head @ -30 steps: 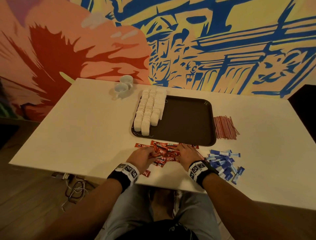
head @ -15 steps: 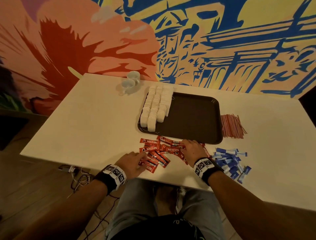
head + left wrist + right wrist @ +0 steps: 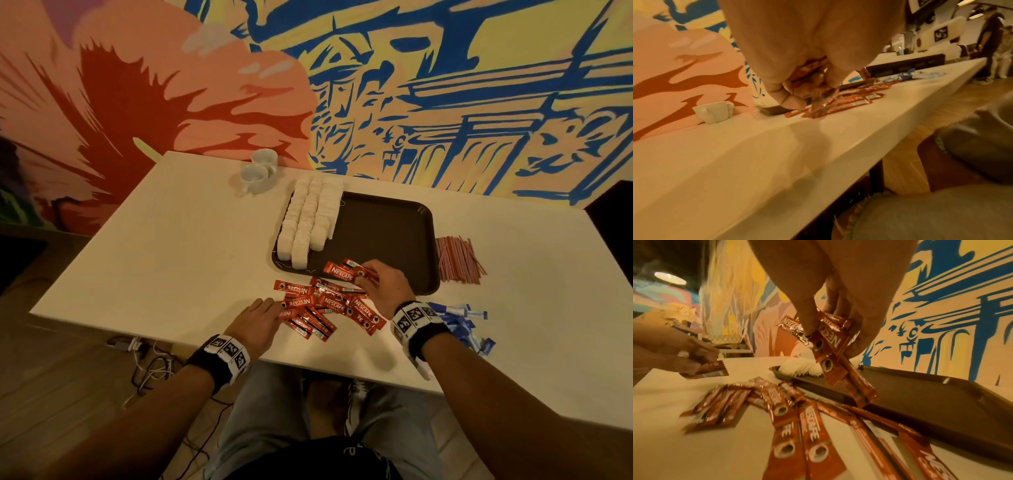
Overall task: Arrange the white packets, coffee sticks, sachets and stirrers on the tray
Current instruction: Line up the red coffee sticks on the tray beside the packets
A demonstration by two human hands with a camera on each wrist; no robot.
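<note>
While the left hand pinches one coffee stick off the table, the right hand grips several coffee sticks above the tray.

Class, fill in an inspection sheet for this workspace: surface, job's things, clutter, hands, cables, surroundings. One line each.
Surface: white table, bare at the left.
Job's things: white packets in rows on the brown tray; loose coffee sticks in front of it; red stirrers to its right; blue sachets near the front edge.
Clutter: two white cups.
Hands: right hand grips several sticks; left hand pinches one.
Cables: a tangle on the floor.
Surroundings: painted mural wall.
</note>
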